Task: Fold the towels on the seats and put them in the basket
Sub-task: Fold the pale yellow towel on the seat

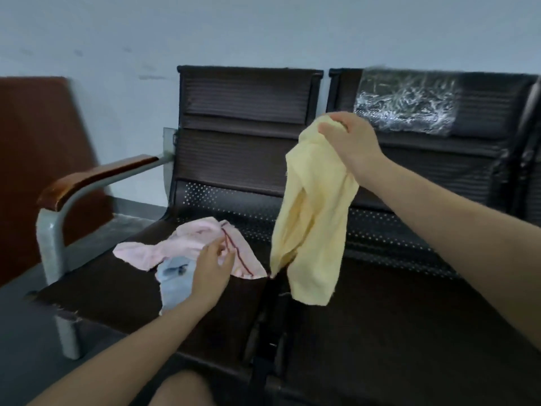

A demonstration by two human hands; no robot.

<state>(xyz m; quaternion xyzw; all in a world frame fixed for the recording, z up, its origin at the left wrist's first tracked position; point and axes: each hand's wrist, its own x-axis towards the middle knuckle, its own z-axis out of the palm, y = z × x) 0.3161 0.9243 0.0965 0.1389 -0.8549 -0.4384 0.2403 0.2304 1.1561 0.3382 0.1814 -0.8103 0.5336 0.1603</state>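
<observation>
Right hand (348, 136) is up high, fingers bunched tight around the top of the yellow towel (313, 218), and the cloth hangs down loose and crumpled from that grip, its lower edge dangling over the gap between the two dark seats. Left hand (212, 271) is lower, out over the left seat (117, 288), fingers relaxed and slightly spread, holding nothing, hovering right at the pink towel (187, 244); whether the fingertips actually touch the cloth I cannot tell. That pink towel lies rumpled on the seat pan, a dark red stripe running near its edge. Tucked just beside it and partly under the left wrist is a pale blue towel (172, 285), also unfolded, with a darker smudge or mark on it that is too blurred to read. The right seat (409, 317) is beside it, and its backrest carries a patch of crinkled clear plastic wrap (407, 101). A brown padded armrest (96, 180) on a grey metal frame sits at the left end of the bench, a reddish-brown panel (38, 159) stands further left against the pale wall (263, 27). No brand, label or lettering is legible on any towel or on the seats. The person's knee (181, 391) pokes in at the bottom edge.
</observation>
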